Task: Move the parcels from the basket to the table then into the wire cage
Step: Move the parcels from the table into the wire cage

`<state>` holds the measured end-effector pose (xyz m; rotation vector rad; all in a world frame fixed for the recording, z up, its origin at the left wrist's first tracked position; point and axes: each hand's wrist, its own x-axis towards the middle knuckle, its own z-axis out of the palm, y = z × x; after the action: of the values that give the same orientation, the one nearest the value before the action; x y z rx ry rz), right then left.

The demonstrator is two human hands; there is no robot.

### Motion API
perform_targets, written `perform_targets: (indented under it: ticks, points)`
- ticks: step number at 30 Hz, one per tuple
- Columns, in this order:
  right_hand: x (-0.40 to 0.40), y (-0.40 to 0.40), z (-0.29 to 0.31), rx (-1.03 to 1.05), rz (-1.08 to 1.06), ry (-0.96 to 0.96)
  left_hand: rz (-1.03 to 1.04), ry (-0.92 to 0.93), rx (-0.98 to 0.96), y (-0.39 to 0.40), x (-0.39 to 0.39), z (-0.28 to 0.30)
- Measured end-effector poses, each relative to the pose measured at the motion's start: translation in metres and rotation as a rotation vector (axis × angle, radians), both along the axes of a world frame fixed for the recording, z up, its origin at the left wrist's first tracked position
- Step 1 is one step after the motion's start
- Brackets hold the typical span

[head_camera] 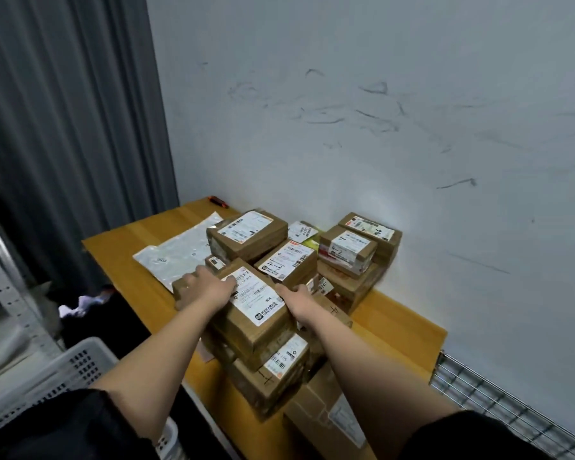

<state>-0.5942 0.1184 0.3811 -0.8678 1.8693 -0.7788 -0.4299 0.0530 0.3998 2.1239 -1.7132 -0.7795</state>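
Head view: both hands are on one cardboard parcel (246,310) at the top of a stack.
Left grip: the left hand (203,288) lies on the parcel's far left top, fingers bent over the left edge, holding it.
Right grip: the right hand (296,302) holds the parcel's right side, fingers wrapped on the far right edge beside the white shipping label (256,295).
Held parcel: brown box, label up, resting on the lower boxes (273,366) of the near stack, which sits at the front of the surface.
Other parcels: a further cluster of labelled boxes (289,260) stands behind, reaching to the wall; one box (246,232) sits highest at the back left, two more (349,249) are stacked at the back right.
Flat mailer: a silvery bubble envelope (180,250) lies on the surface left of the boxes.
Surface: a wooden table (399,320) set against the scuffed white wall (379,127).
Small item: an orange-and-black object (219,201) at the far corner; too small to identify.
Basket: a white perforated plastic basket (63,370) at lower left, beside the left forearm.
Wire cage: metal wire grid (498,400) at lower right, next to the surface's right end.
Curtain: grey curtain (63,127) on the left.
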Motion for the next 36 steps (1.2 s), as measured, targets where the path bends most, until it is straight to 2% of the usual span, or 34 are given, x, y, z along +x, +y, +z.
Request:
perform_targets:
  ticks: [4,9,13,17,22,27,31,36]
  points:
    - [0.003,0.006,-0.005,-0.015,-0.038,-0.155,0.108,0.252,0.033,-0.004,0.014,-0.019]
    - [0.005,0.013,-0.014,0.009,-0.035,-0.241,0.182,0.514,0.069,0.000,0.014,-0.032]
    - [0.006,0.017,-0.009,-0.021,-0.079,-0.273,0.281,0.575,0.040,0.005,0.008,-0.031]
    - [0.008,0.021,0.004,-0.041,-0.082,-0.327,0.287,0.565,-0.005,0.011,0.008,-0.022]
    - [0.000,0.028,0.021,-0.042,-0.076,-0.400,0.336,0.647,-0.183,0.028,0.002,0.007]
    - [-0.024,0.041,0.051,-0.146,-0.062,-0.484,0.203,0.794,-0.345,0.047,-0.028,0.055]
    - [-0.059,0.063,0.071,-0.244,-0.102,-0.531,0.078,0.809,-0.355,0.053,-0.065,0.081]
    - [-0.121,0.125,0.083,-0.386,-0.276,-0.483,-0.145,0.977,-0.305,0.081,-0.152,0.088]
